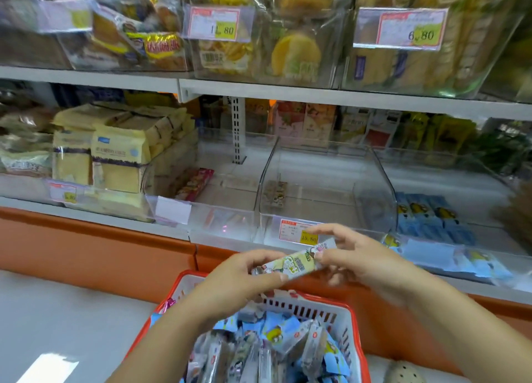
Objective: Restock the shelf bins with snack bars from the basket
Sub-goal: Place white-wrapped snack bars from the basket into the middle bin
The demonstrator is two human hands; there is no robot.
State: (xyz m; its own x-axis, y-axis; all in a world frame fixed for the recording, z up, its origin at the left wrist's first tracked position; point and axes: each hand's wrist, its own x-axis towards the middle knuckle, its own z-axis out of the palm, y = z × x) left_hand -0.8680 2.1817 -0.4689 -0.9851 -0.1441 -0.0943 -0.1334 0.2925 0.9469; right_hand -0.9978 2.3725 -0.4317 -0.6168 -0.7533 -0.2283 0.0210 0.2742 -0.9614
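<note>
While left hand and right hand pinch snack bar, basket below

Yellow cake packs, price tag, orange shelf base, grey floor

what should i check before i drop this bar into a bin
1. Grip: left hand and right hand pinch the snack bar at its ends: ok
2. Room: middle bin holds only one lone bar: ok
3. Held bar matches that lone bar: too blurred, cannot tell
4. Bin top open toward the hands: ok
5. Basket holds more packs to follow: ok
</note>
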